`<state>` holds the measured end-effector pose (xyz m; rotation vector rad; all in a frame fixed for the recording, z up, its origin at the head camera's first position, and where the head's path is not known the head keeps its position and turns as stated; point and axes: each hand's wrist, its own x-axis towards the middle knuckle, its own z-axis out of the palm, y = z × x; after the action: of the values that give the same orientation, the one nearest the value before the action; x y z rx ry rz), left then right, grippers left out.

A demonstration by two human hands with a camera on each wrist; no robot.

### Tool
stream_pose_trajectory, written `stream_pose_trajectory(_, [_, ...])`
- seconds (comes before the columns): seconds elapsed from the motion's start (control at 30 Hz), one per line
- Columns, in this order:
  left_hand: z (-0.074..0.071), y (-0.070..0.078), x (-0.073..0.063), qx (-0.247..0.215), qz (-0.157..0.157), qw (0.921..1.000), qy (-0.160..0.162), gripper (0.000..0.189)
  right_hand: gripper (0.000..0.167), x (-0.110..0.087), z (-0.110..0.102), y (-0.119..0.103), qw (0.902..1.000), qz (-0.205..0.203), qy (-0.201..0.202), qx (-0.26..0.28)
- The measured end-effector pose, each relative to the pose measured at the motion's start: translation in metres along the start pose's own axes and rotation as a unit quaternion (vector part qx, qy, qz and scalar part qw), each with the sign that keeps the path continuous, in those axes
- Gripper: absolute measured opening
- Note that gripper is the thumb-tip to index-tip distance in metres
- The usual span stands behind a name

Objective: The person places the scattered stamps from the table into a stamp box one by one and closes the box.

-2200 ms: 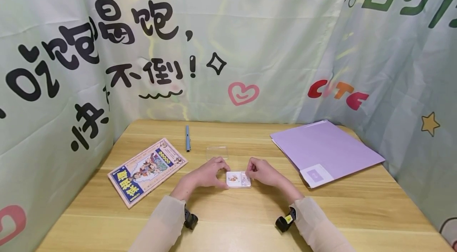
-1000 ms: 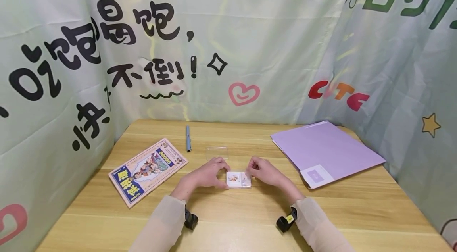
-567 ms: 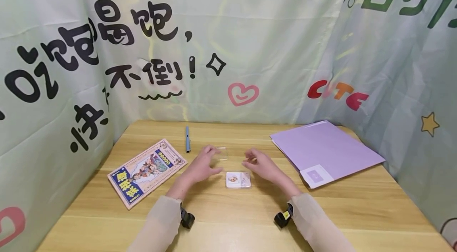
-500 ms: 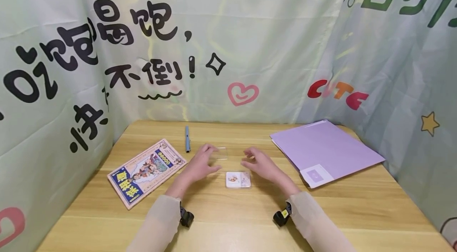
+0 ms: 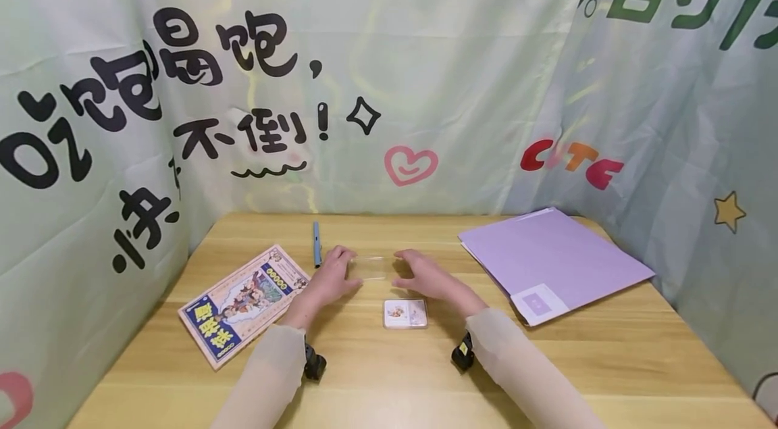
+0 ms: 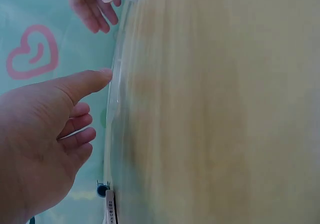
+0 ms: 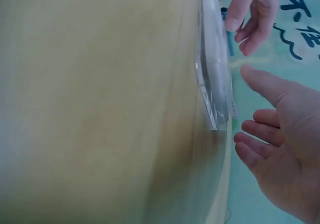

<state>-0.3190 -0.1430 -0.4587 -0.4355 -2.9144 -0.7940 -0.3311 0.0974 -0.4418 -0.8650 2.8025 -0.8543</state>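
A small flat clear case (image 5: 405,314) holding picture cards lies on the table in front of the hands. Behind it lies a clear plastic lid (image 5: 369,267), see-through against the wood. My left hand (image 5: 333,275) is at the lid's left edge, its thumb stretched out and its fingers loosely bent around an unfilled space. On the lid's other side my right hand (image 5: 427,273) reaches in with thumb and fingers spread, a short gap from the right edge. In the right wrist view the right hand (image 7: 290,144) shows nothing in its grasp.
A pink illustrated book (image 5: 243,307) lies left of the left arm. A blue pen (image 5: 317,244) stands out behind the left hand. The purple folder (image 5: 559,260) covers the back right of the wooden table (image 5: 377,382). Printed curtains (image 5: 462,78) close off the back and sides.
Both hands have left the card case, where the left held its edge and the right was at its right end. They have moved away from me to either side of the clear lid.
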Motion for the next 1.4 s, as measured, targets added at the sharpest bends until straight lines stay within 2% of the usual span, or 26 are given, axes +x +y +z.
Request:
stream_pose_trajectory(0.2, [0.000, -0.002, 0.001, -0.002, -0.010, 0.9997, -0.023, 0.059, 0.069, 0.013, 0.005, -0.006, 0.9992, -0.010, -0.035, -0.014])
stream_pose_trajectory(0.43, [0.005, 0.000, -0.004, -0.002, -0.014, 0.9991, -0.041, 0.058, 0.068, 0.020, 0.014, -0.007, 0.9956, -0.017, -0.064, -0.067])
stream_pose_trajectory(0.77, [0.002, 0.001, 0.000, -0.012, -0.006, 0.9984, -0.054, 0.057, 0.056, 0.023, 0.011, -0.009, 0.9910, -0.061, -0.065, -0.099])
stream_pose_trajectory(1.07, [-0.003, 0.004, 0.001, -0.027, 0.007, 0.9971, -0.071, 0.058, 0.050, 0.024, 0.002, -0.008, 0.9868, -0.086, -0.089, -0.105])
stream_pose_trajectory(1.23, [-0.003, 0.005, -0.001, -0.037, 0.009, 0.9966, -0.073, 0.060, 0.051, 0.017, -0.002, -0.008, 0.9876, -0.090, -0.103, -0.076])
stream_pose_trajectory(1.4, [-0.007, 0.012, -0.003, -0.048, 0.015, 0.9970, -0.059, 0.065, 0.056, 0.007, -0.008, -0.005, 0.9913, -0.092, -0.082, -0.045])
